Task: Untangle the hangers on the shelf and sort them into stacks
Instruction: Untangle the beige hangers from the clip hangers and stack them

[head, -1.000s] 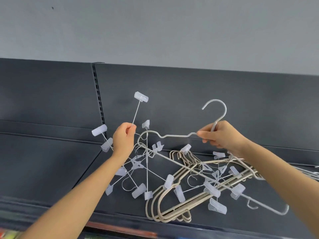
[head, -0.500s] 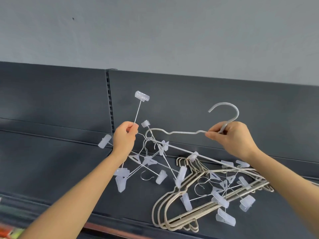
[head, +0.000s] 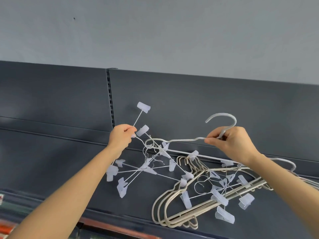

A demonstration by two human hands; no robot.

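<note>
Nearest the camera, two bare forearms are reaching up and forward from the lower corners. The left hand (head: 121, 137) is closing its grip on a thin metal rod (head: 138, 118) of a pale clip hanger of wire rods and translucent plastic clips (head: 138, 169). Thumb and curled fingers are pinching it just below a clip that is sticking up above the fist. The rest of that clip hanger is fanning out below the hand; whether its lowest clips are touching the dark grey metal shelf (head: 267, 219) I cannot tell.

The right hand (head: 233, 144) is gripping a white wire coat hanger (head: 183, 140) at the base of its hook, fingers curled round the neck. The hook is rising above the knuckles, and the shoulder wire is running left toward the left hand, crossing the clip hanger's rods.

Under the right wrist, a nested stack of beige curved coat hangers (head: 172, 204) is lying on the shelf, with a second clip hanger of the same kind (head: 222, 190) lying tangled across it.

Behind, a dark grey back panel (head: 189, 100) is standing, split by a slotted upright (head: 110, 94). Above it a pale grey wall (head: 155, 31) is filling the view.
</note>
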